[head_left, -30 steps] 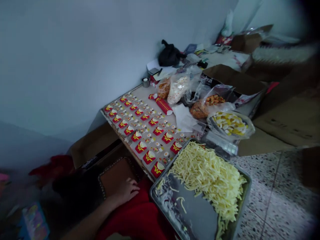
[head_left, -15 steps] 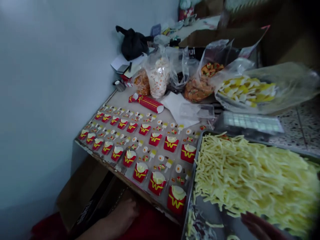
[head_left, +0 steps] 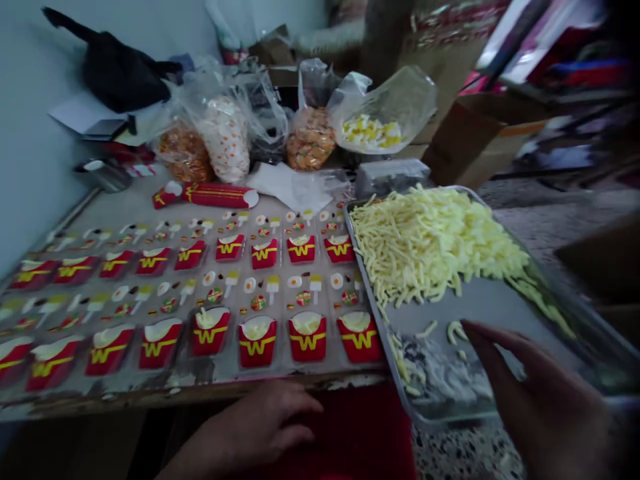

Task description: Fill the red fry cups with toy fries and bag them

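My right hand (head_left: 543, 400) is over the near part of a metal tray (head_left: 490, 303), thumb and forefinger drawn together in a pinch. Its fingertips are beside a small curled pale-yellow strip (head_left: 454, 331); whether they grip anything is unclear. Farther back in the tray, a heap of fry-like strips (head_left: 430, 240) is piled. My left hand (head_left: 265, 420) hangs below the table's front edge with fingers loosely apart, holding nothing. Just beyond it, red fry cartons (head_left: 257, 341) with a yellow W lie in rows, pale strips showing at their tops.
Tiny food-shaped pieces, such as fried eggs (head_left: 250, 285), lie above the cartons. Behind are clear bags of pieces (head_left: 227, 140), a red printed tube (head_left: 220, 195), a metal cup (head_left: 107, 175) and a black bag (head_left: 117, 70). A cardboard box (head_left: 465, 143) stands behind the tray.
The view has swung right, showing more of the tray. My right hand has come further over its bare near part, and my left hand's fingers have loosened.
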A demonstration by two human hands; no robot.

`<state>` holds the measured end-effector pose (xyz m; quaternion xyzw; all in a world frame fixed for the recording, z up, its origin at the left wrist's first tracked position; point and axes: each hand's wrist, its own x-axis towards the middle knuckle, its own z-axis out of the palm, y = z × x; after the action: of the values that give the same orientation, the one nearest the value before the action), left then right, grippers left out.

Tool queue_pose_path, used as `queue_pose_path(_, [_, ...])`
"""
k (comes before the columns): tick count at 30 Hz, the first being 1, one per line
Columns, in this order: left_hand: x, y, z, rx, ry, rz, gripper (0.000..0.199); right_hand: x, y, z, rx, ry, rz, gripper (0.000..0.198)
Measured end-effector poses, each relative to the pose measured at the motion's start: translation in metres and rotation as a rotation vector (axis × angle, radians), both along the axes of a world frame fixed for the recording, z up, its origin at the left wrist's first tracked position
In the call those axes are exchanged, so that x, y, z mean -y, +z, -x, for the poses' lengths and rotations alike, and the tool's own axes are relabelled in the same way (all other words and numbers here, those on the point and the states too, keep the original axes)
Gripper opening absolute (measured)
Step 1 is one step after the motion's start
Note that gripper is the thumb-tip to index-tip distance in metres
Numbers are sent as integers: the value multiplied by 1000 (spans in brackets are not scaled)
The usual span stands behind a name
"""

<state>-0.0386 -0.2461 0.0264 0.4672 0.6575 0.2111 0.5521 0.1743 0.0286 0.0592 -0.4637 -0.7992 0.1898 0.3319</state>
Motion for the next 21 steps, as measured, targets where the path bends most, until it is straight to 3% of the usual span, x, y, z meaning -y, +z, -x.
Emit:
queue_pose_path(3, [18,-12,-24,55,-51,-135,35,63,-24,-4,-216,-20,32,26])
queue_pose_path(6, [54,-20,-39,49,-75,-196,30,96,-40,-4,-258,105,56,22])
queue_pose_path(8, [82,-31,-40,-38,15,-227,30,101,-46,-5,-156,214,-41,20])
queue_pose_path(10, [108,-47,-38,-167,195,-254,31,101,-49,-6,-62,279,-134,20])
queue_pose_path(12, [130,-62,-35,-252,351,-283,31,101,-53,-7,-4,315,-165,22])
queue_pose_path(14, [144,-71,-33,-286,416,-332,30,104,-56,-6,35,352,-164,23])
queue_pose_path(17, [151,-67,-30,-328,416,-430,29,117,-54,0,131,447,-204,23])
queue_pose_path(21, [146,-42,-12,-463,427,-588,33,137,-41,11,292,555,-302,23])
